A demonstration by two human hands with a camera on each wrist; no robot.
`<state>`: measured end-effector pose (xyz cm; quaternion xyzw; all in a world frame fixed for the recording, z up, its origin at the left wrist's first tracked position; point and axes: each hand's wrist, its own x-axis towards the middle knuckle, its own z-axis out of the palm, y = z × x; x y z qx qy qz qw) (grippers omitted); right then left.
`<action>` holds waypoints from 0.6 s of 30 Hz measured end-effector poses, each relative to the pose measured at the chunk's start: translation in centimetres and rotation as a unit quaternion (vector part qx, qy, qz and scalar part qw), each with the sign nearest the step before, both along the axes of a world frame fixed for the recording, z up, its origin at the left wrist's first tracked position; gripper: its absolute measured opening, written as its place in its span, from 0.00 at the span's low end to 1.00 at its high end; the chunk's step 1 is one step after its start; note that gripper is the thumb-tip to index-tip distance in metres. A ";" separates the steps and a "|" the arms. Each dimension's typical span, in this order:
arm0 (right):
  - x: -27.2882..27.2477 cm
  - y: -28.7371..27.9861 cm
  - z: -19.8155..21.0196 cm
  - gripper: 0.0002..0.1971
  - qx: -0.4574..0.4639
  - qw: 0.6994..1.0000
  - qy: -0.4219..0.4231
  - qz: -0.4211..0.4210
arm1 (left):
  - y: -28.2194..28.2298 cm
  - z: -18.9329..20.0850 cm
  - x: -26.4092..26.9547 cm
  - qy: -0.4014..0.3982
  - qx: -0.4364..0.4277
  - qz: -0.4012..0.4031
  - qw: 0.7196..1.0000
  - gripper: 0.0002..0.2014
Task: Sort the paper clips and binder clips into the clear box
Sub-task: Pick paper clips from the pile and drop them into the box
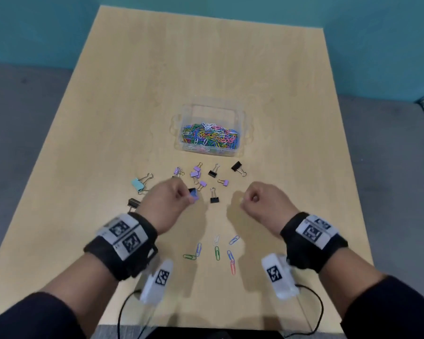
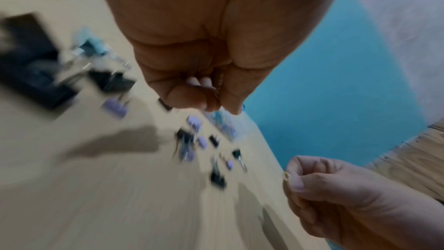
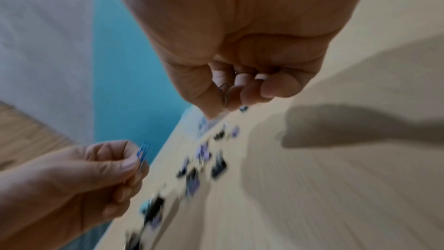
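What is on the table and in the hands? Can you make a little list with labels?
box: clear box holding many colourful paper clips
binder clips: purple, black and one light blue binder clip loose on the table
loose paper clips: seven near the wrists
left hand: pinches a blue paper clip
right hand: pinches a yellowish paper clip

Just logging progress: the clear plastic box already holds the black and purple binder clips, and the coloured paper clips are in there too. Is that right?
Not quite. In the head view the clear plastic box holds only coloured paper clips; the black and purple binder clips still lie on the light wooden table in front of it.
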<state>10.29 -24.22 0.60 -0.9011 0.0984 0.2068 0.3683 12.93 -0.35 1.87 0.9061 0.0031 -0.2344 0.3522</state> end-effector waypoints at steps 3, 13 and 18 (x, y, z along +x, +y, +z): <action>4.4 -0.5 2.2 0.06 0.010 0.998 -0.057 -0.026 | -0.3 1.8 4.7 -0.078 0.022 0.001 0.997 0.07; 14.7 1.4 5.1 0.15 -0.087 0.992 -0.082 0.037 | -4.5 3.2 13.3 -0.137 0.101 -0.062 0.983 0.16; 7.6 -0.3 3.3 0.12 -0.117 0.985 -0.101 0.076 | -1.3 2.5 7.3 -0.151 0.062 -0.086 0.983 0.11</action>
